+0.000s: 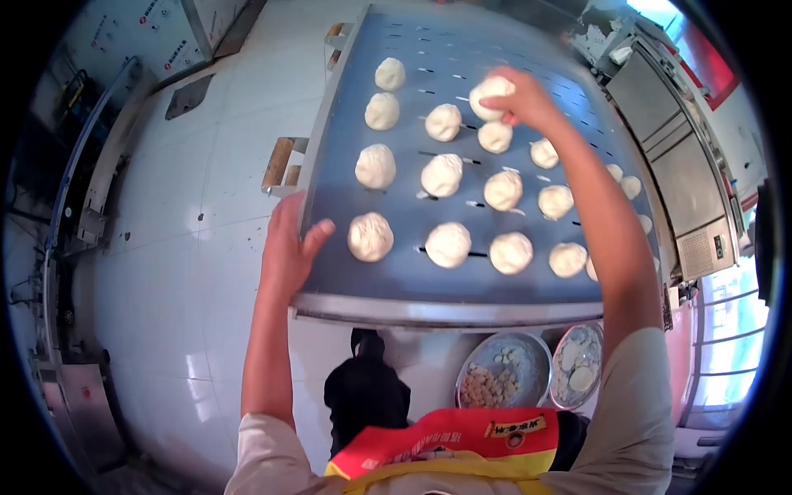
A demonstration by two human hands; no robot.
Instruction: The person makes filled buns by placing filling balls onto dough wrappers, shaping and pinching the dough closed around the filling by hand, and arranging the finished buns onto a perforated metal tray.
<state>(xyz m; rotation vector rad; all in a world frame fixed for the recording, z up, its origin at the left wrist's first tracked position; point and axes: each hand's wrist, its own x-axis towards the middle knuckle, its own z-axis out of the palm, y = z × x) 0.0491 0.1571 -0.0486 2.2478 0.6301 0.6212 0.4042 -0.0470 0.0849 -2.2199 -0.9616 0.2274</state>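
My right hand (528,101) is closed around a white steamed bun (490,100), its thumb and fingers at the bun's right side, over the far middle of the blue-grey slotted tray (346,276). Just below the held bun, another pleated bun (495,138) lies on the tray. My left hand (290,247) is at the tray's left rim, with the thumb spread over the rim and the fingers stretched along its outer side. Nearest to that thumb is a pleated bun (370,238). Several more buns stand in loose rows, some partly hidden behind my right forearm.
Wooden-gripped handles (279,165) stick out from the tray's left side. Below its near edge are a metal bowl (540,367) with pieces of food and a second bowl (558,396) holding pale dough pieces. Steel cabinets (664,107) stand at right, with tiled floor (165,280) at left.
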